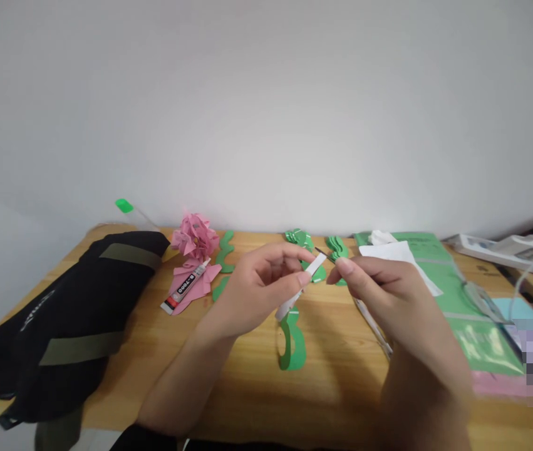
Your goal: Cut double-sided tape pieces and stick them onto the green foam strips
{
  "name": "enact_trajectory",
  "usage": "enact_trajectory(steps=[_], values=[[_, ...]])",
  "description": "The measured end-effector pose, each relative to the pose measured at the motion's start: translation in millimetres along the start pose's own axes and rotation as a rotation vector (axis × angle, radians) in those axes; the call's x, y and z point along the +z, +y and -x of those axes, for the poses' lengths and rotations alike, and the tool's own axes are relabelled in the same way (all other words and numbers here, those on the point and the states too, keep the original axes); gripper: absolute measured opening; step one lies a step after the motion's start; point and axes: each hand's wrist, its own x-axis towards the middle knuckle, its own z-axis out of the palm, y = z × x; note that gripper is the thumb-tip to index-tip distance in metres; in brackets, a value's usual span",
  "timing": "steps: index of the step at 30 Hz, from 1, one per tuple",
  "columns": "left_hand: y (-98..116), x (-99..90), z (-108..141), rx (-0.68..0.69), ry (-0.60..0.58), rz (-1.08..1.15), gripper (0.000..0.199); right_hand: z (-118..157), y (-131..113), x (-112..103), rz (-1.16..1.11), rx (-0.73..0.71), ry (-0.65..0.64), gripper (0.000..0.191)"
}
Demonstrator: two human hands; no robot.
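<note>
My left hand (266,288) pinches a narrow white strip (314,266) between thumb and fingers. A wavy green paper piece (297,347) hangs curled below that strip and looks joined to it. In the fingertips of my right hand (383,288) is a thin dark rod (327,255), its tip pointing left over the white strip's upper end. Whether rod and strip touch, I cannot tell. Behind my hands lie a stack of wavy green paper pieces (300,237) and a second green stack (337,246).
A pink paper flower (195,235) and a glue tube (184,289) on pink paper are at left, beside a black cloth item (78,300). Rightward lie white paper (398,255), a green plastic package (473,307) and a power strip (505,250). A wall stands behind.
</note>
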Motion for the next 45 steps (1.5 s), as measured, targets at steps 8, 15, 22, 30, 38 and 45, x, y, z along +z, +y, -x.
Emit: enact_trajectory(steps=[8, 15, 22, 30, 38, 45], values=[[-1.1, -2.5, 1.5, 0.039, -0.001, 0.079, 0.012, 2.3, 1.8, -6.4, 0.09, -0.051, 0.099, 0.053], [-0.3, -4.0, 4.3, 0.04, 0.029, 0.096, 0.03, 3.3, 2.4, -9.1, 0.211, -0.079, 0.059, 0.051], [-0.8, -6.5, 4.8, 0.025, -0.055, 0.089, 0.028, 3.2, 3.0, -7.3, 0.217, -0.074, 0.004, 0.039], [-1.1, -5.1, 5.4, 0.014, -0.115, 0.087, 0.028, 6.1, 4.8, -5.5, 0.179, -0.053, -0.074, 0.04], [-0.5, -4.5, 5.4, 0.015, -0.156, 0.046, 0.025, 4.6, 1.0, -6.1, 0.144, -0.068, -0.07, 0.04], [-0.7, -5.2, 6.2, 0.027, -0.185, 0.027, 0.024, 4.8, 2.1, -8.3, 0.128, -0.077, -0.082, 0.044]])
